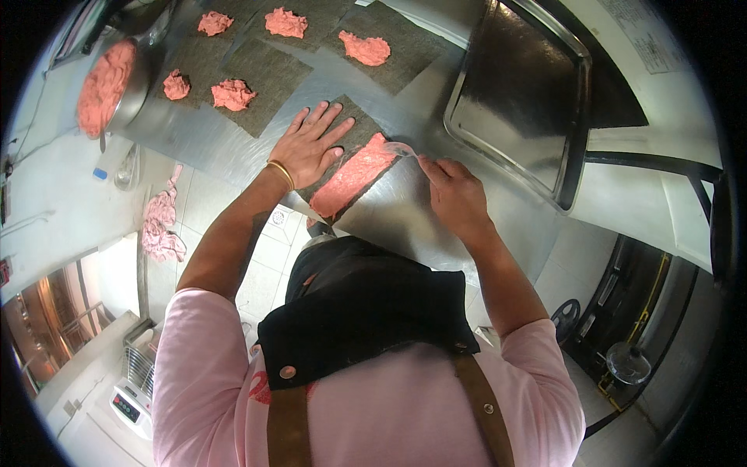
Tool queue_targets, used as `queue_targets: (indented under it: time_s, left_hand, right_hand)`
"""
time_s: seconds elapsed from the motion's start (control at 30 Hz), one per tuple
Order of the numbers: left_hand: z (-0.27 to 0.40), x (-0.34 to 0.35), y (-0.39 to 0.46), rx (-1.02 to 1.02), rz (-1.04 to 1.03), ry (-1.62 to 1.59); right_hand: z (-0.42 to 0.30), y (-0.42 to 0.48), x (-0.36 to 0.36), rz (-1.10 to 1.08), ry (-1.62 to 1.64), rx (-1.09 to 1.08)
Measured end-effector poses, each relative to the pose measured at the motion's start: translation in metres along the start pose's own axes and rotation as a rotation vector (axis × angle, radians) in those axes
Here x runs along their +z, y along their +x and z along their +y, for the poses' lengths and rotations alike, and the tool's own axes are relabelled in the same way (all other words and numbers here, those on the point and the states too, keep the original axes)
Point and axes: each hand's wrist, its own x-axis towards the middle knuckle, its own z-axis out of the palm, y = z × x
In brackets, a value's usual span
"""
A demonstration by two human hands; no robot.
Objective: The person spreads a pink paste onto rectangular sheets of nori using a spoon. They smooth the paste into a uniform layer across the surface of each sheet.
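Note:
My left hand (pixel 308 147) lies flat with fingers spread on a dark woven-looking sheet (pixel 357 115) at the near edge of the metal table. Beside it, a thick pink paste (pixel 350 178) is spread in a long band along the sheet's right side. My right hand (pixel 458 190) grips a translucent spoon-like spreader (pixel 401 149), whose head touches the band's far end. Its handle is mostly hidden in my fist. Farther off, pink mounds, such as this one (pixel 366 48) and this one (pixel 233 94), sit on more dark sheets.
A metal bowl (pixel 131 99) full of pink paste stands at the far left. To the right lies a large rimmed metal tray (pixel 519 99). A clear utensil (pixel 126 169) and a blue-capped item (pixel 100 174) are left of the table. A pink cloth (pixel 162 219) hangs below them.

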Motion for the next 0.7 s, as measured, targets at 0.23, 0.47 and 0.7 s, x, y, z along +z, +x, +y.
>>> queue_targets:
  time_s: [0.23, 0.47, 0.7]
  left_hand:
    - [-0.001, 0.004, 0.0, 0.007, 0.018, 0.002]
    - [-0.002, 0.005, -0.001, 0.012, 0.032, 0.001]
    - [-0.001, 0.002, 0.0, 0.014, 0.021, -0.021]
  right_hand:
    - [-0.029, 0.004, 0.009, -0.089, -0.073, -0.009]
    - [-0.025, 0.004, 0.01, -0.013, -0.067, -0.08]
    - [0.025, 0.011, -0.008, 0.095, -0.068, -0.142]
